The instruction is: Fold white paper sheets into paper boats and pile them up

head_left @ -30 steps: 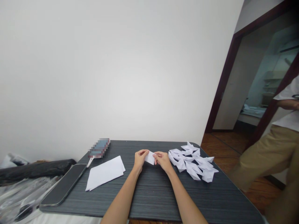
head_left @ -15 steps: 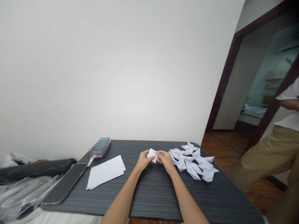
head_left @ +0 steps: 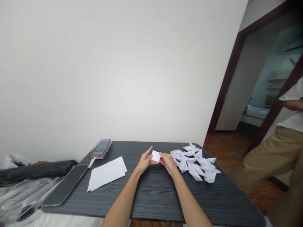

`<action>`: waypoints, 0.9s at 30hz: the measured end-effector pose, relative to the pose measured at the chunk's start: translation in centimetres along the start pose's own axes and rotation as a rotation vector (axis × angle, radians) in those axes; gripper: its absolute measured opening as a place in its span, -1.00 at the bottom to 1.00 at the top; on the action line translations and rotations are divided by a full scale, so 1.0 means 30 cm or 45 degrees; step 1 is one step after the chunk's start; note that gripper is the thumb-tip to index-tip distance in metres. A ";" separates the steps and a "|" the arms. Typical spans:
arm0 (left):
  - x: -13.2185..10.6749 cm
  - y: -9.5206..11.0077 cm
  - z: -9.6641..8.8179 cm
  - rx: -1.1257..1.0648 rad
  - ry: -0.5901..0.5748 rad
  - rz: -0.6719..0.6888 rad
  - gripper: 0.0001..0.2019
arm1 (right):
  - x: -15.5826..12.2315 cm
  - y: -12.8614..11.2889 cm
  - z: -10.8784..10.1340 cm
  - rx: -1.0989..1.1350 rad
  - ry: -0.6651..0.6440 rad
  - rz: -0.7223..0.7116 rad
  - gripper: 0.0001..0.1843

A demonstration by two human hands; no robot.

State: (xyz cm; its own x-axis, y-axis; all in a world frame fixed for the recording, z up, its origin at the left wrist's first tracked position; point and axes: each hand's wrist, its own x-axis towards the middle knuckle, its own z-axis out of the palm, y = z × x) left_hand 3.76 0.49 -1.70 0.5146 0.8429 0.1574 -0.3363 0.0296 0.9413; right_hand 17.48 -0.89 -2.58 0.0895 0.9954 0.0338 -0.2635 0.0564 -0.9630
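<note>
Both hands meet over the middle of a dark striped table [head_left: 153, 195]. Between them is a small folded white paper piece [head_left: 155, 156]. My left hand [head_left: 145, 161] pinches its left edge with thumb and fingers, the index finger sticking up. My right hand [head_left: 167, 161] grips its right edge with fingers closed. Just right of my right hand lies a heap of several folded white paper shapes [head_left: 195, 164]. A stack of flat white sheets [head_left: 107, 174] rests to the left of my left hand.
A dark phone [head_left: 65, 186] lies at the table's left edge, a blurred small box [head_left: 100, 149] behind it. Plastic bags and a black roll [head_left: 35, 171] sit off the left side. A person in tan trousers [head_left: 272, 157] stands at right by a doorway.
The paper piece has been turned and folded smaller between my hands, which drew closer together and shifted slightly right. My left index finger has lifted.
</note>
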 end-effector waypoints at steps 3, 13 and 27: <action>-0.005 0.007 0.001 0.112 -0.035 -0.002 -0.33 | 0.000 0.005 0.002 -0.053 0.068 -0.101 -0.62; -0.025 0.035 -0.004 0.749 -0.014 0.350 -0.66 | -0.013 0.001 0.008 0.022 -0.009 -0.166 -0.68; -0.038 0.074 0.005 0.705 0.172 0.452 -0.71 | -0.026 -0.033 0.007 -0.046 -0.260 -0.350 -0.76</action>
State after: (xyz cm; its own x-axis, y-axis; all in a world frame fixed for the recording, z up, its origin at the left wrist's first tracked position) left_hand 2.55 -0.49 0.25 0.3316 0.8116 0.4809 0.0058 -0.5115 0.8593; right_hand 17.48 -1.71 -1.60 -0.0425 0.9385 0.3426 -0.2219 0.3255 -0.9192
